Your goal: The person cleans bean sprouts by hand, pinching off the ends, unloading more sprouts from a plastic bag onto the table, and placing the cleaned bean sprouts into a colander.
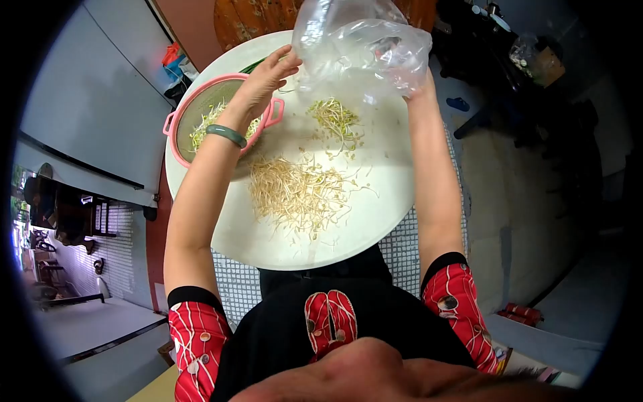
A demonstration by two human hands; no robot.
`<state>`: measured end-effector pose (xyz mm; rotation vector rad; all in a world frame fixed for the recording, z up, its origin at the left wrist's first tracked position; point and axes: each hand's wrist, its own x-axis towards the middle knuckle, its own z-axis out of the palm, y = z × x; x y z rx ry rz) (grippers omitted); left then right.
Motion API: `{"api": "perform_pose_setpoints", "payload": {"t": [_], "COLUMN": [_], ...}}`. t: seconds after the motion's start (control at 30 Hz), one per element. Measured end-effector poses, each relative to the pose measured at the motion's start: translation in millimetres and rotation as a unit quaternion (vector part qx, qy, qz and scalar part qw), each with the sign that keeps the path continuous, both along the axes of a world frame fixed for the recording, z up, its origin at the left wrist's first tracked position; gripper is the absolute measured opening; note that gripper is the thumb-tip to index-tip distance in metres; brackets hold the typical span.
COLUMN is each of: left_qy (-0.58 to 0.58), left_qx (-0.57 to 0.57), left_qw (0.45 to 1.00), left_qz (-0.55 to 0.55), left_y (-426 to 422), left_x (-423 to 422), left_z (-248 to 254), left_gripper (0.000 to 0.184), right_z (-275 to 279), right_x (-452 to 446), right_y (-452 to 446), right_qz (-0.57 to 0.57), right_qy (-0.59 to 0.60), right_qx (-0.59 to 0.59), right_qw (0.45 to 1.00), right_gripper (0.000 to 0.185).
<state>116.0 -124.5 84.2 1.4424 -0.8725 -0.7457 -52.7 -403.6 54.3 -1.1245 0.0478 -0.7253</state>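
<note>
A clear plastic bag (pixel 358 57) is held up over the far side of the round white table (pixel 382 221). My right hand (pixel 420 86) grips its right side, the fingers mostly covered by the crumpled plastic. To the left of the bag, my left hand (pixel 266 79) has its fingers stretched out and holds nothing. Beneath that forearm stands a pink-rimmed colander (pixel 175 137) with bean sprouts (pixel 213 120) in it. A small heap of greenish bean sprouts (pixel 333 119) lies below the bag. Nearer to me spreads a larger pile of thin, pale sprout roots (pixel 295 194).
Some green stalks (pixel 253 65) lie behind the colander. A brown wooden surface (pixel 251 20) adjoins the table's far edge. At the right, a blue slipper (pixel 458 104) rests on the floor by dark furniture.
</note>
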Motion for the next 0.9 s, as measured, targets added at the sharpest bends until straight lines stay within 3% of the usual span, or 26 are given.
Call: {"api": "perform_pose_setpoints", "payload": {"t": [0.07, 0.23, 0.3, 0.53, 0.6, 0.67, 0.73, 0.83, 0.9], "left_qy": [-0.018, 0.014, 0.012, 0.007, 0.000, 0.000, -0.040, -0.103, -0.140], "left_qx": [-0.007, -0.087, -0.106, -0.099, -0.096, -0.107, -0.101, -0.101, -0.073], "left_qw": [1.000, 0.996, 0.994, 0.994, 0.994, 0.991, 0.989, 0.984, 0.985], "left_qz": [0.007, -0.017, -0.019, 0.035, 0.057, 0.079, 0.097, 0.101, 0.063], "left_y": [-8.0, -26.0, -33.1, -35.8, -29.8, -19.3, -7.5, 4.9, 20.6], "left_x": [-3.6, -1.1, 1.9, 17.7, 22.1, 22.7, 21.5, 12.4, -10.7], "left_z": [2.6, 6.5, 6.5, 0.3, -2.4, -2.6, -3.0, -13.6, -16.5], "left_gripper": [0.089, 0.083, 0.080, 0.071, 0.067, 0.062, 0.055, 0.037, 0.033], "right_z": [-1.6, -16.2, -19.3, -71.3, -79.4, -85.8, -95.9, -107.8, -113.3], "right_x": [-0.1, 5.6, 18.3, 62.0, 51.1, 32.5, 9.5, -28.0, -52.9], "right_y": [9.4, 18.1, 22.3, -28.1, -34.4, -37.7, -39.5, -26.8, -14.5], "right_qz": [-0.006, -0.006, 0.032, 0.018, -0.007, -0.032, -0.057, -0.184, -0.152], "right_qy": [-0.024, -0.078, -0.154, 0.023, 0.063, 0.100, 0.134, 0.216, 0.291], "right_qx": [0.150, 0.128, 0.149, 0.094, 0.275, 0.342, 0.303, 0.170, 0.028], "right_qw": [0.988, 0.989, 0.976, 0.995, 0.959, 0.934, 0.942, 0.944, 0.944], "right_gripper": [0.030, 0.036, 0.040, 0.051, 0.056, 0.059, 0.062, 0.054, 0.044]}}
